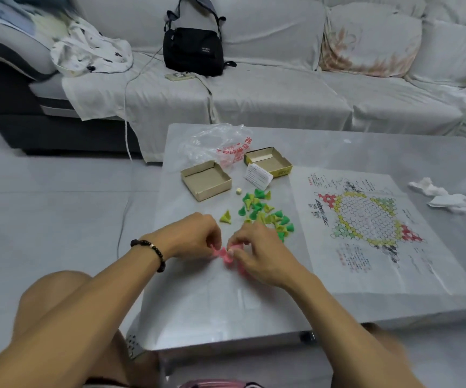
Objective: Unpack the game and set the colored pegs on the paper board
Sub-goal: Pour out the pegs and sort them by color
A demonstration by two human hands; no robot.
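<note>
Head view: both hands meet over the near part of the grey table (pixel 366 306). The left hand (pixel 195 236), with a dark bead bracelet (pixel 153 254) on its wrist, has its fingers curled down and pinches pink pegs (pixel 225 254) at the fingertips. The right hand (pixel 260 254) is curled the same way, thumb and fingers gripping the same small cluster of pink pegs, some of which lie on the table under it.

Just beyond the hands lies a loose pile of green and yellow pegs (pixel 265 212), cone-shaped, with one yellow peg (pixel 226 217) apart to its left. A small white die (pixel 238 191) sits near the pile. Behind are two open cardboard box halves, the left box half (pixel 206 180) and the right box half (pixel 268 161), a folded printed leaflet (pixel 258 176) leaning by the right one, its print too small to read. A clear plastic bag (pixel 220 145) with red printing, unreadable, lies crumpled behind them.

The paper board (pixel 371 228) lies flat to the right, showing a hexagon of circles with red and green corners; its red and black writing cannot be made out. No pegs stand on it. Crumpled white tissues (pixel 444 197) lie further right.

On the sofa (pixel 282 88) behind stands a black and grey backpack (pixel 194 43) with a small illegible label.
</note>
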